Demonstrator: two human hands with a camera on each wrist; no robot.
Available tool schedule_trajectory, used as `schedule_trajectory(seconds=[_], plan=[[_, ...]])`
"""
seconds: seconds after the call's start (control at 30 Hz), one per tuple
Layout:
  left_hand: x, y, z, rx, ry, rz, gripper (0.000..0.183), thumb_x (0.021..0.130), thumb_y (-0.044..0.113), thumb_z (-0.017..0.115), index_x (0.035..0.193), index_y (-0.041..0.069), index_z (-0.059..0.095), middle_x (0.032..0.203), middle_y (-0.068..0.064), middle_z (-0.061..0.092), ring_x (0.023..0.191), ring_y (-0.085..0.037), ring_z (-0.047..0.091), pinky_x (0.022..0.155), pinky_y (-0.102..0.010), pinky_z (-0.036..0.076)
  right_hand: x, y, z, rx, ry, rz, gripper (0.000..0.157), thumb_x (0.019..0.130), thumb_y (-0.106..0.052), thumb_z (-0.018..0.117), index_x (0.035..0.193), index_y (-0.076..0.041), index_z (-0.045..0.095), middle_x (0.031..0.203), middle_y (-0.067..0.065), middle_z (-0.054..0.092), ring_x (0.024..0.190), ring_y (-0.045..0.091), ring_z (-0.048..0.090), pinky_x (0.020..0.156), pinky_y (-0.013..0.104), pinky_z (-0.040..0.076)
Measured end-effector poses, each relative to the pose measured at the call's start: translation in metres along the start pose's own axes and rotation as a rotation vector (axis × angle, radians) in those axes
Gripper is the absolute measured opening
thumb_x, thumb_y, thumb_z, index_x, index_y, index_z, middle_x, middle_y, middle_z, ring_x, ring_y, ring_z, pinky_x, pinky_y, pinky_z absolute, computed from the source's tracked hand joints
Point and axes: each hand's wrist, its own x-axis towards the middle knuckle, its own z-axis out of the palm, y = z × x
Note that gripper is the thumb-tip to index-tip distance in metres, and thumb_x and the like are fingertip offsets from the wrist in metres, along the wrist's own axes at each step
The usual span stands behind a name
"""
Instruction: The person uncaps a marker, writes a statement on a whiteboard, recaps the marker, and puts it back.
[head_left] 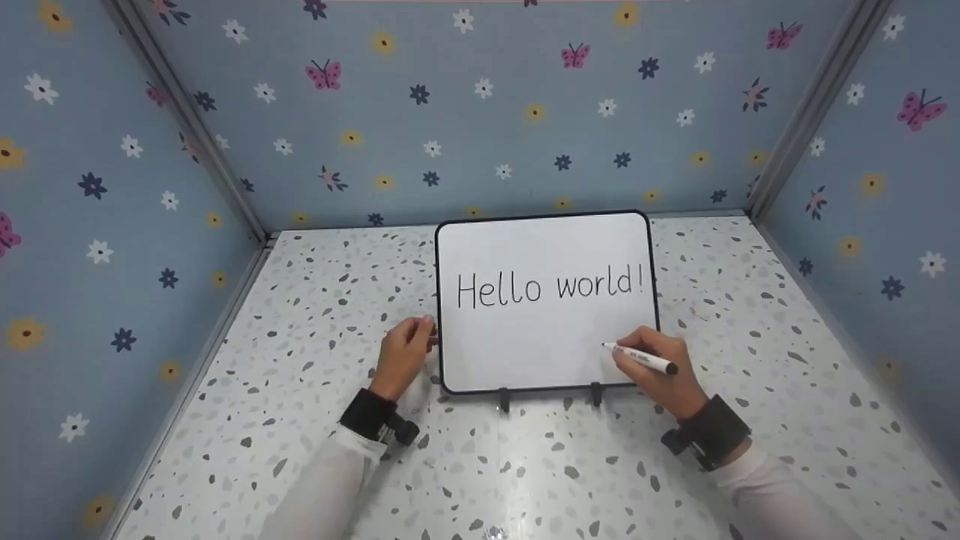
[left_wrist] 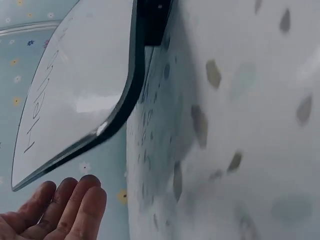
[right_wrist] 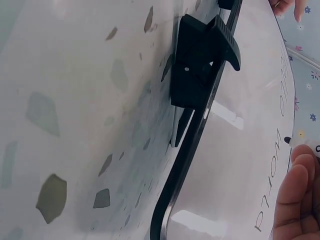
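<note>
A whiteboard (head_left: 540,345) with a black frame leans back on a dark stand, "Hello world!" handwritten across its upper half in thin black letters. My right hand (head_left: 664,367) pinches a white marker (head_left: 637,357) with a black rear end. The marker's dark tip (right_wrist: 287,140) points left over the board's lower right area; whether it touches the surface I cannot tell. Beside the board's left edge is my left hand (head_left: 405,352), holding nothing. Its fingers (left_wrist: 90,210) are gently bent, a small gap from the board's corner in the left wrist view.
Two black stand hooks (head_left: 504,400) support the board's bottom edge, and the stand's black bracket (right_wrist: 192,65) shows up close in the right wrist view. The speckled tabletop (head_left: 330,292) is bounded by flowered blue panels (head_left: 495,135) at the back and sides.
</note>
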Motion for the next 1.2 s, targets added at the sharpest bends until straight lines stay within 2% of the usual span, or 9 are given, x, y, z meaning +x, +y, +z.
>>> schedule_trajectory(seconds=[0.17,0.33,0.5,0.7,0.93,0.97,1.07,1.17,1.2], plan=[[0.005,-0.002,-0.027,0.250,-0.036,0.070,0.034,0.106,0.021,0.060,0.122,-0.006,0.073,0.113,-0.023,0.076,0.106,-0.037,0.070,0.095,-0.049,0.056,-0.003,-0.004,0.002,0.029,-0.039,0.036,0.014,0.082,0.009,0.078,0.082,-0.005,0.075,0.069,0.004,0.074,0.058,0.003,0.057,0.054,0.015,0.046],[0.006,-0.012,-0.046,0.518,-0.124,0.058,0.048,0.100,0.018,0.066,0.135,-0.014,0.064,0.134,-0.034,0.068,0.126,-0.049,0.065,0.110,-0.060,0.052,-0.002,-0.005,0.004,0.025,-0.052,0.037,0.014,0.080,0.009,0.076,0.082,-0.005,0.075,0.070,0.004,0.075,0.058,0.003,0.059,0.054,0.014,0.047],[0.003,-0.017,-0.054,0.685,-0.175,0.022,0.051,0.089,0.022,0.079,0.122,-0.015,0.067,0.115,-0.032,0.072,0.105,-0.047,0.070,0.096,-0.059,0.058,-0.003,-0.005,0.007,0.027,-0.057,0.016,0.018,0.080,0.010,0.077,0.082,-0.008,0.075,0.071,0.004,0.076,0.059,0.003,0.060,0.055,0.014,0.048],[0.001,-0.019,-0.055,0.703,-0.201,-0.026,0.023,0.079,0.011,0.080,0.092,-0.002,0.066,0.084,-0.014,0.066,0.074,-0.029,0.060,0.069,-0.046,0.052,-0.006,-0.007,0.008,0.045,-0.064,0.024,0.016,0.081,0.010,0.078,0.083,-0.006,0.074,0.074,0.006,0.077,0.060,0.003,0.061,0.056,0.014,0.049],[0.000,-0.023,-0.053,0.698,-0.194,-0.045,0.010,0.085,0.010,0.075,0.087,0.002,0.068,0.082,-0.012,0.068,0.069,-0.027,0.062,0.063,-0.038,0.048,-0.009,-0.010,0.010,0.062,-0.070,0.040,0.014,0.082,0.009,0.077,0.083,-0.004,0.075,0.073,0.006,0.077,0.061,0.002,0.062,0.055,0.015,0.050],[0.006,-0.038,-0.052,0.681,-0.195,-0.018,0.011,0.087,0.012,0.074,0.088,0.002,0.069,0.082,-0.011,0.069,0.069,-0.026,0.063,0.063,-0.037,0.049,-0.010,-0.010,0.011,0.069,-0.072,0.041,0.013,0.082,0.010,0.077,0.084,-0.003,0.075,0.071,0.006,0.076,0.060,0.002,0.062,0.055,0.015,0.049],[0.006,-0.039,-0.051,0.679,-0.182,0.010,0.009,0.090,0.010,0.073,0.087,0.001,0.072,0.081,-0.011,0.071,0.068,-0.026,0.064,0.067,-0.042,0.054,-0.011,-0.013,0.013,0.080,-0.082,0.042,0.011,0.082,0.010,0.076,0.085,-0.001,0.075,0.071,0.005,0.075,0.060,0.002,0.061,0.055,0.015,0.049],[0.005,-0.040,-0.050,0.678,-0.167,0.049,0.009,0.091,0.008,0.074,0.087,0.001,0.075,0.080,-0.011,0.073,0.067,-0.027,0.065,0.066,-0.043,0.055,-0.012,-0.014,0.014,0.085,-0.088,0.031,0.011,0.082,0.010,0.077,0.086,0.000,0.075,0.072,0.006,0.076,0.060,0.002,0.061,0.055,0.015,0.049],[-0.002,-0.024,-0.050,0.692,-0.162,0.029,0.007,0.090,0.005,0.074,0.086,0.000,0.075,0.079,-0.012,0.073,0.066,-0.028,0.064,0.064,-0.044,0.054,-0.012,-0.014,0.015,0.087,-0.090,0.024,0.011,0.082,0.010,0.077,0.086,0.000,0.075,0.073,0.007,0.077,0.061,0.001,0.061,0.055,0.015,0.049]])
